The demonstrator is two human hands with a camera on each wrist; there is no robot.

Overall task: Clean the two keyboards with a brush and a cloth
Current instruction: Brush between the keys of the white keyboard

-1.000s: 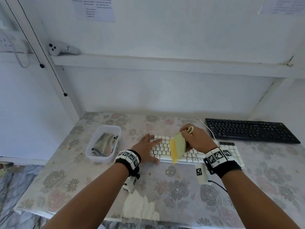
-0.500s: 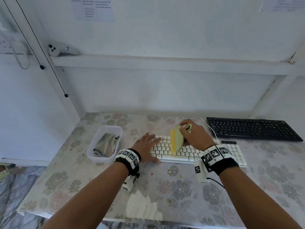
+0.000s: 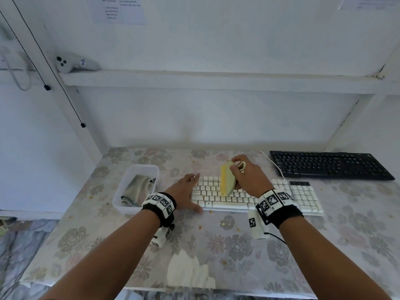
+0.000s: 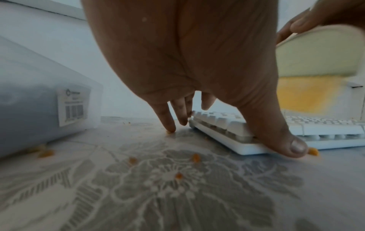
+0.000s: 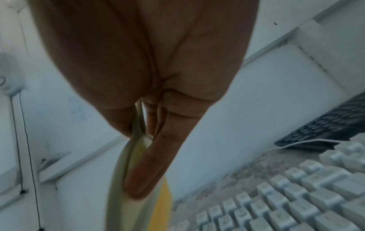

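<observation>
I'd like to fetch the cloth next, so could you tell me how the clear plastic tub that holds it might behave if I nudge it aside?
The clear plastic tub looks thin-walled and holds only the folded cloth, so it is probably light and would slide easily on the smooth floral table cover. Its low, wide shape suggests it is unlikely to tip. The orange crumbs by its base might drag along.
</observation>
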